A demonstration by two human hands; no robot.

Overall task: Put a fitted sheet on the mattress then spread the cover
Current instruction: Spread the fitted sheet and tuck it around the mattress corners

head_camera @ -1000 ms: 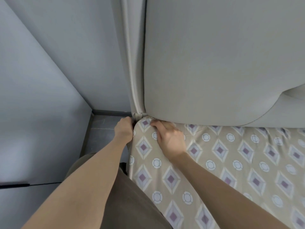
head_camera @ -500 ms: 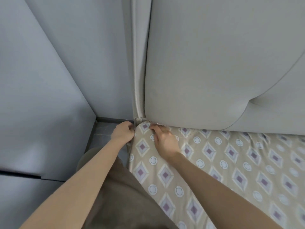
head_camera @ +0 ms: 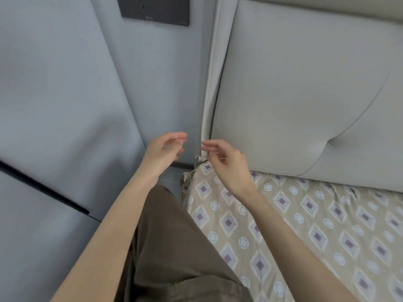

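1. A grey wall [head_camera: 65,83] fills the left half, crossed by a dark slanting seam; its upper part is cut off by the frame.
2. A beige padded headboard [head_camera: 294,94] stands upright on the right, cut off at the top and right.
3. The fitted sheet [head_camera: 305,225], beige with purple diamonds and white rings, lies flat over the mattress, which it hides entirely. It sits at lower right, against the foot of the headboard. Its visible side edge runs from the head corner down toward the bottom of the frame beside the leg. Right and bottom are cropped, so its long axis cannot be told.
4. A brown trouser leg [head_camera: 174,247] covers part of that side edge.
5. A dark panel [head_camera: 156,9] on the wall is cropped at the top.
6. The left hand [head_camera: 162,152] hovers above the sheet's corner, fingers loosely curled, holding nothing.
7. The right hand [head_camera: 226,166] hovers likewise, fingers relaxed and empty; whether its fingertips touch the headboard's edge is unclear.
8. The sheet's corner [head_camera: 187,177] is bunched, its underside hidden.
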